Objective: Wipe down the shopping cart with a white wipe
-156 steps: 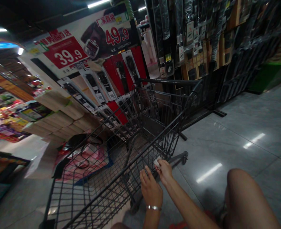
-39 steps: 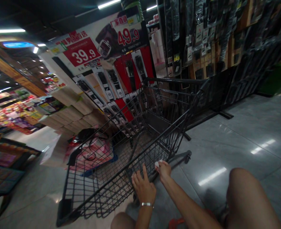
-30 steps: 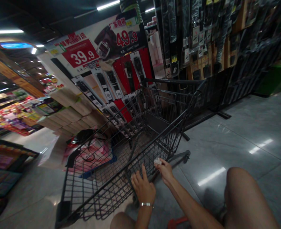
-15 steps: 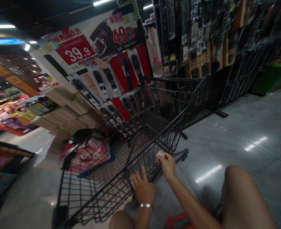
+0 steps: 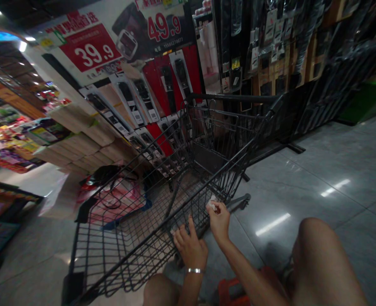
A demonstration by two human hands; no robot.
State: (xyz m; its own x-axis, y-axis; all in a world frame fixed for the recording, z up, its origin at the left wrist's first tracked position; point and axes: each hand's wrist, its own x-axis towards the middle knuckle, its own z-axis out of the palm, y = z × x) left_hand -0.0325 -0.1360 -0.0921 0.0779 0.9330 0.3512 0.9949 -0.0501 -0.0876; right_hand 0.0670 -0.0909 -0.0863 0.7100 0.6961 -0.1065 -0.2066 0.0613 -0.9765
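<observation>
A black wire shopping cart (image 5: pixel 133 238) fills the middle of the view, tilted across it. My right hand (image 5: pixel 219 219) pinches a small crumpled white wipe (image 5: pixel 212 202), close against the cart's side wires near its handle end. Whether it is paper or cloth, I cannot tell. My left hand (image 5: pixel 190 250), with a silver bracelet (image 5: pixel 195 270) at the wrist, lies against the lower side wires. Its fingers are spread and the index finger points up the mesh; the fingertips partly hide the wires.
Behind the cart stands a display of packaged belts (image 5: pixel 143 100) under price signs (image 5: pixel 94 51). A pink bag (image 5: pixel 124 195) shows through the mesh. Near my knees is a red plastic object (image 5: pixel 228 291). Grey tiled floor (image 5: pixel 303 182) extends to the right.
My right hand has moved slightly left with the white wipe, nearer the cart's wires. The left hand stays almost where it was. The view has shifted a little.
</observation>
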